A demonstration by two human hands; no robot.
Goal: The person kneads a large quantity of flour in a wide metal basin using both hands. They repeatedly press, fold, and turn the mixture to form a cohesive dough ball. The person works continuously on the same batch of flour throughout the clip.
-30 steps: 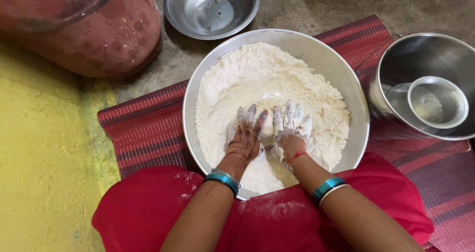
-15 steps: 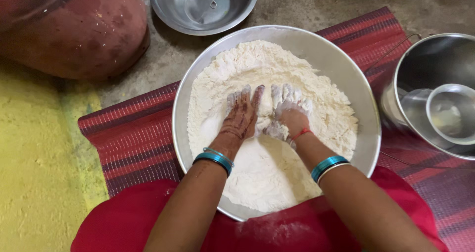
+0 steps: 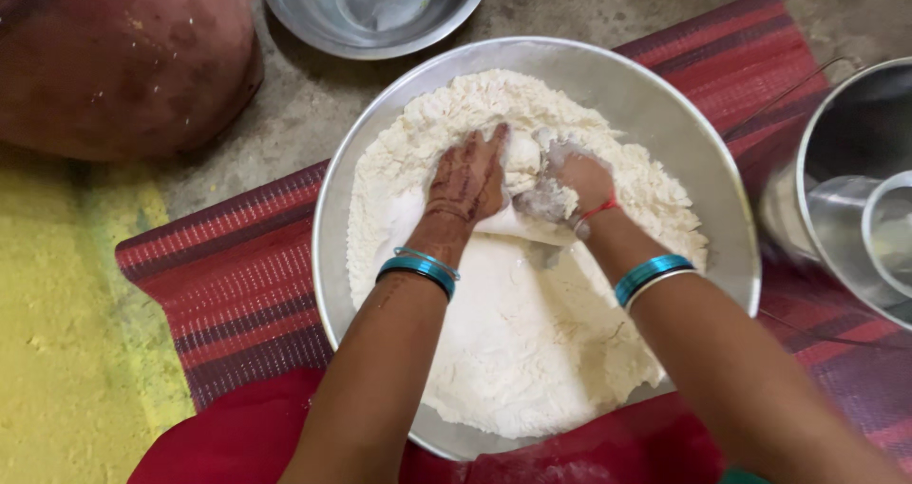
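A wide steel bowl (image 3: 665, 132) rests on a red striped mat and holds a heap of white flour (image 3: 532, 351). My left hand (image 3: 470, 180) lies fingers-down in the flour near the bowl's middle, pressing against a damp lump of dough (image 3: 522, 151). Beside it, my right hand (image 3: 570, 185) is curled around the same lump, its fingers coated in wet flour. Both wrists wear blue bangles. The right wrist also has a red thread.
A large reddish clay pot (image 3: 114, 56) stands at the top left. An empty steel bowl (image 3: 370, 9) sits at the top. A steel pot (image 3: 845, 180) with a small cup inside is at the right edge. The mat (image 3: 228, 275) covers bare concrete; yellow floor lies left.
Both hands have pushed farther into the flour toward the bowl's far side and closed together on a damp lump. The view has moved in closer.
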